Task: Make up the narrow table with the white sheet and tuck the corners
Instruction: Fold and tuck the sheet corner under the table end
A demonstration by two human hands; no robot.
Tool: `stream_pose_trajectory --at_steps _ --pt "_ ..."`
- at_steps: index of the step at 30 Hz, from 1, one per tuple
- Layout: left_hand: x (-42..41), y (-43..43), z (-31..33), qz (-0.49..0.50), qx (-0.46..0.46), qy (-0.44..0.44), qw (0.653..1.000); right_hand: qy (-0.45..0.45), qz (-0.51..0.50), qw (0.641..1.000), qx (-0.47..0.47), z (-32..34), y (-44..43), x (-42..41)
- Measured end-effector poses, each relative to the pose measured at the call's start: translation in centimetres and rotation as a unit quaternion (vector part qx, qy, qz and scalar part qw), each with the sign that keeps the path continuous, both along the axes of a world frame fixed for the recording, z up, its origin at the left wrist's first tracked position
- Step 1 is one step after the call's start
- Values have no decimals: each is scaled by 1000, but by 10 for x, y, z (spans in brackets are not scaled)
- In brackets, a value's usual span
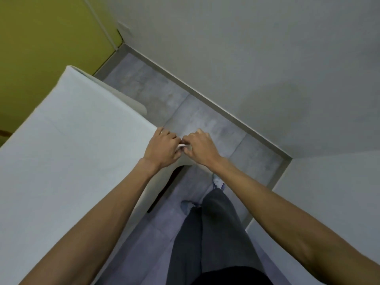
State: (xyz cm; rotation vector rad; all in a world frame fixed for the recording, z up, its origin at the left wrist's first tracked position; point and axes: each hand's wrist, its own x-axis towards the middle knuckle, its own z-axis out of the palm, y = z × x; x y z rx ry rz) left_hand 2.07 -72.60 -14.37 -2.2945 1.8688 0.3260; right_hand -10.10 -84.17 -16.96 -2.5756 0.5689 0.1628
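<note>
A white sheet (67, 140) covers the narrow table, which runs from the lower left to the far left. Its dark frame (164, 192) shows under the near right edge. At the table's right edge my left hand (162, 148) and my right hand (200, 146) meet, both pinching a bunched fold of the sheet (182, 146) at the side of the table. A loose flap of sheet (135, 103) hangs over the right edge further away. The fingertips are hidden behind the knuckles.
A grey tiled floor strip (205, 120) runs between the table and a pale wall (246, 58) on the right. A yellow-green wall (41, 38) stands behind the table. My legs in dark trousers (209, 233) stand in the narrow aisle.
</note>
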Motion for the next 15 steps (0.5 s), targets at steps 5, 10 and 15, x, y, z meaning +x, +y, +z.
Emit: stream_pose_trajectory --at_steps 5,10,15 --pt "-2 -6 2 17 4 8 1000 10 33 996 -83 -4 1 -2" --pt "-2 -1 -6 47 -77 63 994 52 20 998 -43 -33 2 -14" --pt "-2 1 -13 59 -109 92 988 149 17 988 -27 -80 9 -31"
